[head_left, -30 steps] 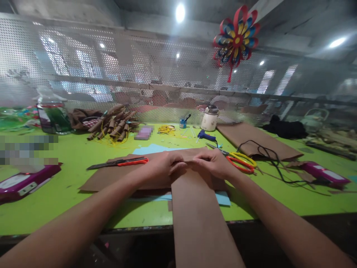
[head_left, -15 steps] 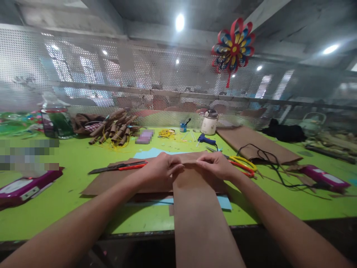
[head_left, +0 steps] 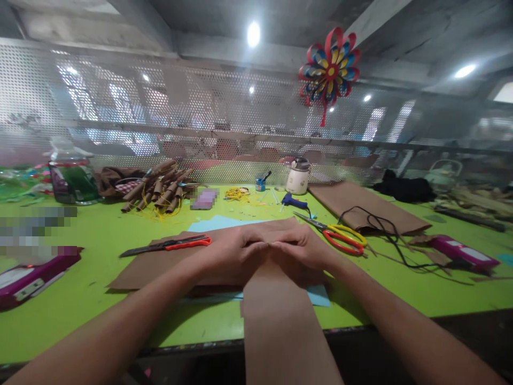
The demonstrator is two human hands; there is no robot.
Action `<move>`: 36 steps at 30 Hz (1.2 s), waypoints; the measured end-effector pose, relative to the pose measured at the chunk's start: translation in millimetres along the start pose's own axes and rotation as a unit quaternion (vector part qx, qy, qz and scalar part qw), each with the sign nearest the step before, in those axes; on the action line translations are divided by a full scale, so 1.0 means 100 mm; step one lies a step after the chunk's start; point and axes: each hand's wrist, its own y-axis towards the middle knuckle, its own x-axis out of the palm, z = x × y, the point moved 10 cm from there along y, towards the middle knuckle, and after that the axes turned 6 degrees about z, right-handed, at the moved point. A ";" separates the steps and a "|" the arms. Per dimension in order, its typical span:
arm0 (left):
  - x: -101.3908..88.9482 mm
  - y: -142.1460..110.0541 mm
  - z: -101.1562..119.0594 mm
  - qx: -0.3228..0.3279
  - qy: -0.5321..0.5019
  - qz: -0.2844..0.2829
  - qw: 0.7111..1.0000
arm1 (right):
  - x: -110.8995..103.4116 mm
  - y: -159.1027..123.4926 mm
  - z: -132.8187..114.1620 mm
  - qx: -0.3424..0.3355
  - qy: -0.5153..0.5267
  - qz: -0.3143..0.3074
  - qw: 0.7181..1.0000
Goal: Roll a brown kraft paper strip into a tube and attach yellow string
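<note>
A long strip of brown paper (head_left: pixel 286 326) runs from between my hands over the table's front edge and out of view at the bottom. My left hand (head_left: pixel 244 246) pinches its far end from the left. From the other side my right hand (head_left: pixel 300 243) pinches the same end, and the two thumbs nearly meet. Both hands rest above a stack of brown paper sheets (head_left: pixel 148 267), with light blue paper (head_left: pixel 318 295) poking out beneath. On the stack's left lies a red-handled utility knife (head_left: pixel 168 245). Scissors (head_left: pixel 342 239) with yellow and red handles lie right of my right hand.
Behind are a blue glue gun (head_left: pixel 294 201), a white flask (head_left: pixel 297 178), yellow string (head_left: pixel 236 194) and a bundle of brown paper rolls (head_left: pixel 160 190). Purple power strips stand left (head_left: pixel 38 278) and right (head_left: pixel 465 252). A black cord (head_left: pixel 372 222) crosses the right side.
My fingers have drawn closer together along the strip's far end, bunching it; earlier a flat, folded edge showed between them. The view has tilted up slightly.
</note>
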 end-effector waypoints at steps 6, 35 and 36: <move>-0.05 -0.05 0.13 0.006 0.050 0.021 0.999 | -0.03 0.02 -0.01 0.008 0.028 0.004 1.000; 0.21 -0.12 -0.30 -0.167 -0.479 -0.056 0.860 | 0.04 0.00 0.29 0.192 0.439 -0.001 0.878; 0.27 -0.13 -0.27 -0.170 -0.515 -0.060 0.838 | 0.08 0.00 0.21 0.174 0.440 -0.020 0.881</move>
